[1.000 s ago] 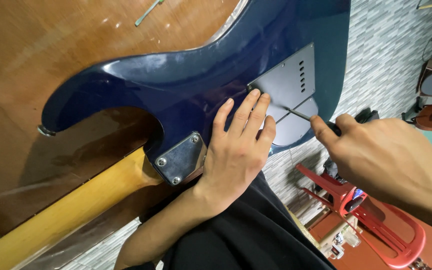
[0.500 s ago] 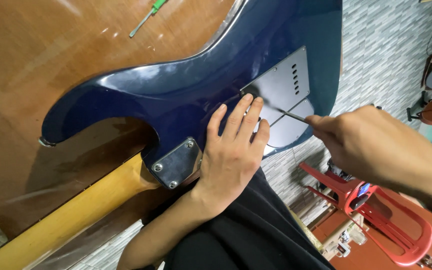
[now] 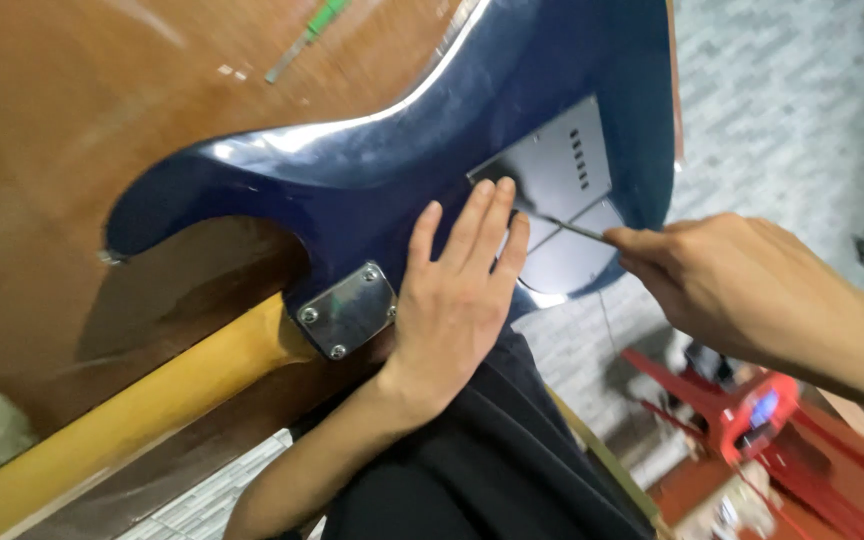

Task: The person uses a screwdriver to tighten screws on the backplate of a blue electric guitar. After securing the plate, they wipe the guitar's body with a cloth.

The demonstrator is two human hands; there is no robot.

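A dark blue electric guitar body (image 3: 372, 190) lies face down on a brown wooden tabletop (image 3: 72, 110), its yellow maple neck (image 3: 122, 410) running to the lower left. My left hand (image 3: 457, 300) rests flat on the body beside the metal neck plate (image 3: 347, 310), fingers reaching the grey back cover plate (image 3: 562, 180). My right hand (image 3: 722, 285) grips a screwdriver whose thin metal shaft (image 3: 572, 228) points at the cover plate near my left fingertips.
A green-handled screwdriver (image 3: 307, 40) lies on the tabletop at the top. A red plastic stool (image 3: 752, 415) stands on the grey tiled floor (image 3: 782, 110) at the lower right. My dark trousers (image 3: 492, 470) fill the lower middle.
The view has shifted slightly, so the guitar sits further left and lower in frame. My right hand has moved a little left with the screwdriver; my left hand stays flat on the body.
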